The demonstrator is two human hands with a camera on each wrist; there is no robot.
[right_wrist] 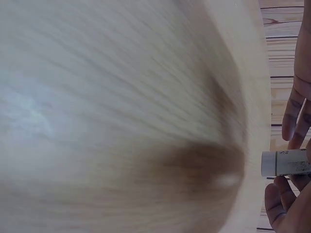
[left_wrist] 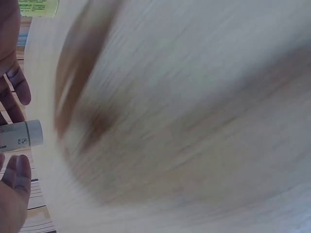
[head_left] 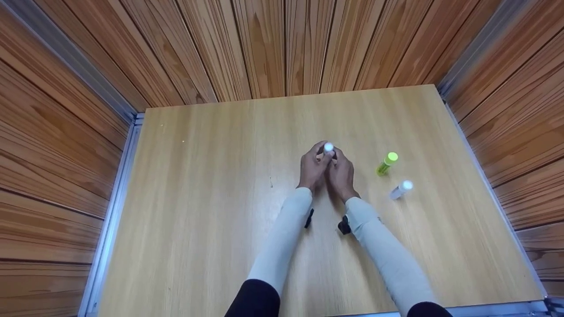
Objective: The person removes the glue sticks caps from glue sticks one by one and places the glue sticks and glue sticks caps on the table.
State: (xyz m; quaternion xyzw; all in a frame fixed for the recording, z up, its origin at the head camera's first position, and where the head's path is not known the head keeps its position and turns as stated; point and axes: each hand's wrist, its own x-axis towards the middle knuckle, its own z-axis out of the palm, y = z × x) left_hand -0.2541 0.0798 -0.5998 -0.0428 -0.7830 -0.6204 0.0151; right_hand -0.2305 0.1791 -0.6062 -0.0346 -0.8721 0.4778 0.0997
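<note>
A white glue stick (head_left: 328, 148) is held up between both hands, over the middle-right of the table. My left hand (head_left: 312, 168) pinches it from the left, its thumb near the top end. From the other side my right hand (head_left: 342, 174) grips it with its fingertips. The wrist views show the printed label and plain end of this glue stick (left_wrist: 22, 136); the hands partly hide the rest. To the right stand a green glue stick (head_left: 387, 164) and another whitish glue stick (head_left: 401, 189), both apart from the hands.
The wooden table (head_left: 211, 185) has small specks on its left part. Wood-plank walls (head_left: 273, 48) rise behind it and at both sides. Metal rails (head_left: 112, 220) run along its edges.
</note>
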